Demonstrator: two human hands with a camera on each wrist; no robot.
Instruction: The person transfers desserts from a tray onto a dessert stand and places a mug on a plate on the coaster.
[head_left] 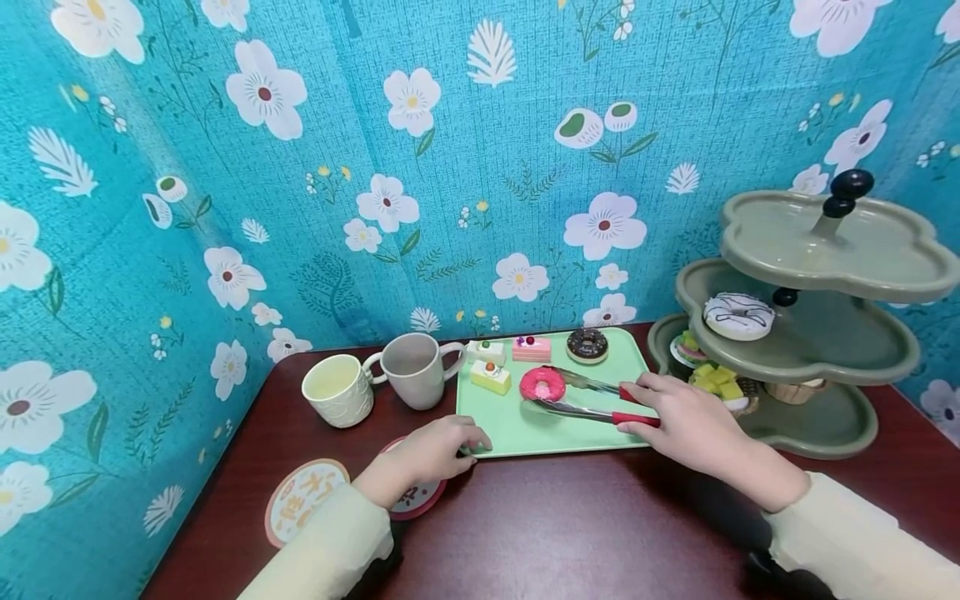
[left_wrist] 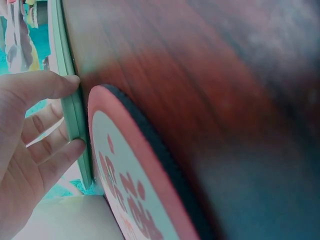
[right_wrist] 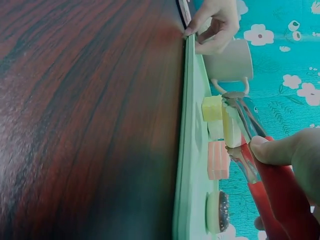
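Observation:
My right hand (head_left: 686,417) holds red-handled metal tongs (head_left: 585,412). Between the tong tips is a pink-iced donut (head_left: 531,386), which the right wrist view shows raised above the green tray (head_left: 525,437). At the tray's near left corner, my left hand (head_left: 435,450) grips the rim, its thumb and fingers around the edge in the left wrist view (left_wrist: 30,125). On the tray are a yellow cake slice (head_left: 491,381), a white slice (head_left: 486,351), a pink slice (head_left: 532,352) and a chocolate donut (head_left: 587,345).
Two mugs, one grey (head_left: 416,375) and one cream (head_left: 339,396), stand left of the tray. A round coaster (head_left: 288,504) lies in front, with a red-rimmed coaster (left_wrist: 120,160) partly under my left forearm. At right rises a tiered stand (head_left: 832,342) holding a white donut (head_left: 738,317) and other pastries.

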